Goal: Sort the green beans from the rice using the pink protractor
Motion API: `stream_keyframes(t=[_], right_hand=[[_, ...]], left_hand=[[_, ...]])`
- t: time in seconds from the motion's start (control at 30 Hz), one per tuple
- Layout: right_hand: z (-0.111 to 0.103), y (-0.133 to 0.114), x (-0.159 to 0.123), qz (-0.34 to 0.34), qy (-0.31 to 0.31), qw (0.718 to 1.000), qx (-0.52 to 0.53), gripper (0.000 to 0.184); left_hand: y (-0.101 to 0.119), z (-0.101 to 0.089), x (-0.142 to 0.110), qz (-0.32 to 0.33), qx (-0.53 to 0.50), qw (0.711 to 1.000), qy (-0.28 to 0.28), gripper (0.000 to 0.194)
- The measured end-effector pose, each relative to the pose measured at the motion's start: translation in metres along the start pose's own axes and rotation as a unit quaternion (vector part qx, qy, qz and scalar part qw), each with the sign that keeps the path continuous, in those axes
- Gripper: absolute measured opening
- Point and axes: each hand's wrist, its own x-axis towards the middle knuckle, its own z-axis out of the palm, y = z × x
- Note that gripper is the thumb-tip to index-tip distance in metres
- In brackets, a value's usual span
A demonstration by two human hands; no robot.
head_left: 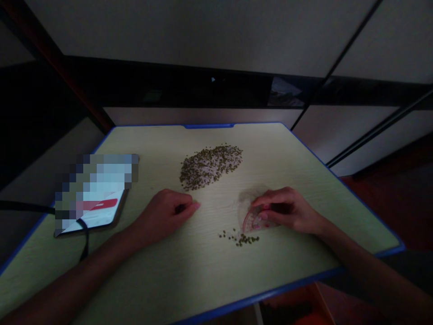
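My left hand [169,210] rests on the table in a loose curl, thumb tip close to the forefinger, and nothing shows in it. Between the thumb and fingers of my right hand [287,210] is a clear plastic piece with pink markings [249,221]. It has a curved edge, and its exact kind is hard to make out in the dim light. Just below that edge lies a small cluster of greenish-brown beans or seeds [243,240]. Farther back, beyond both hands, spreads a larger pile of the same small grains [209,167], with pale patches among them.
The light wood-coloured tabletop [152,280] has a blue rim. At the left lies a phone or tablet [101,219], partly pixelated, with a black cable [27,206] beside it. Pale cabinet panels [203,36] stand behind the table. An orange container [309,302] shows below the front edge.
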Motion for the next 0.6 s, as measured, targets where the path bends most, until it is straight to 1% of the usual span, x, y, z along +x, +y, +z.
stream_keyframes(t=[0.23, 0.37, 0.6], right_hand=[[-0.0017, 0.0025, 0.0001, -0.030, -0.006, 0.999, -0.021, 0.022], [-0.0050, 0.0031, -0.0006, -0.025, -0.019, 0.999, -0.034, 0.025], [-0.0068, 0.0055, -0.0015, -0.025, -0.032, 0.999, -0.028, 0.025]], left_hand=[[0.0014, 0.0000, 0.0003, 0.004, 0.003, 1.000, 0.005, 0.040], [0.0021, -0.0003, 0.0004, 0.008, 0.008, 1.000, 0.006, 0.040], [0.0012, 0.0013, 0.0004, 0.008, -0.003, 1.000, 0.010, 0.039]])
